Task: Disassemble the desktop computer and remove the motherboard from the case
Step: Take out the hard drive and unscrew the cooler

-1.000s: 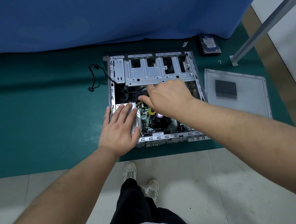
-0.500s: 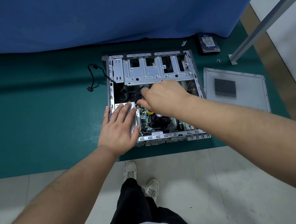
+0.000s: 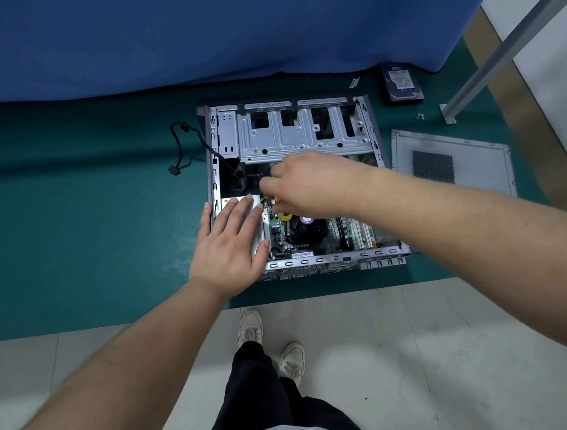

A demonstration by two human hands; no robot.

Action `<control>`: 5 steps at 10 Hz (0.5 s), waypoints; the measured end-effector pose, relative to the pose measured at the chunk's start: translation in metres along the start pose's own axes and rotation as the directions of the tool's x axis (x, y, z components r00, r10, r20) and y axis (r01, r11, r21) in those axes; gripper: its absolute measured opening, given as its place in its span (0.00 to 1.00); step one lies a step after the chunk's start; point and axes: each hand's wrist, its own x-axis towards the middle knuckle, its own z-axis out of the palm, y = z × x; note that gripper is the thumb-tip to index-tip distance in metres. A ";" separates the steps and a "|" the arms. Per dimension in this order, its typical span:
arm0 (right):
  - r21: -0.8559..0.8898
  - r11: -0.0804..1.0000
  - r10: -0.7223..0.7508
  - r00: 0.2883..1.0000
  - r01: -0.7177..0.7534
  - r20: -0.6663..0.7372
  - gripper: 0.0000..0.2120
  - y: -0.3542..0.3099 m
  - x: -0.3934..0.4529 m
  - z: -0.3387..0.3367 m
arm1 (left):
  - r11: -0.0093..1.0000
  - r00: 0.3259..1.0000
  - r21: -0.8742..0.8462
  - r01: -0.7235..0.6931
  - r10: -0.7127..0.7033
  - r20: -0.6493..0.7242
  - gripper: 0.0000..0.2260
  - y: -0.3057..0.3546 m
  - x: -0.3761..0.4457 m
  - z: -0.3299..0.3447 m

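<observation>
Right now my left hand [image 3: 229, 245] lies flat, fingers straight and slightly spread, on the silver metal plate [image 3: 257, 226] at the near-left corner of the open computer case [image 3: 309, 265], which sits on its side on the green mat [image 3: 78, 220]. My right hand [image 3: 310, 183] reaches across the case from the right, fingers curled down into the dark cavity just below the drive cage [image 3: 299, 136]; the fingertips seem to pinch something small beside the yellow-tipped wiring, though I cannot tell exactly what they hold. Inside the case, the motherboard [image 3: 350, 231] is seated on the floor of the chassis, its CPU cooler [image 3: 307, 231] showing just under my right wrist. A black cable [image 3: 184, 144] trails out over the left wall onto the mat. Off to the right lies the removed side panel [image 3: 449, 161], and beyond it, near the blue curtain [image 3: 219, 30], a hard drive [image 3: 402, 84] rests on the mat.
</observation>
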 end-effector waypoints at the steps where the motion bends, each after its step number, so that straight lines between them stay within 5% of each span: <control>1: 0.098 0.987 -0.133 0.989 0.126 0.063 0.14 0.008 -0.006 -0.009 | 1.000 1.000 0.000 0.002 -0.002 -0.001 0.28 0.000 0.000 0.000; 3: 0.023 0.958 0.286 0.958 -0.287 0.027 0.26 -0.009 -0.004 -0.004 | 1.000 1.000 -0.007 0.002 -0.002 -0.005 0.28 0.000 -0.001 0.000; 5: -0.007 0.995 -0.101 0.989 0.103 0.106 0.16 0.002 -0.003 -0.007 | 1.000 1.000 -0.005 0.006 -0.006 0.005 0.29 -0.001 -0.001 0.001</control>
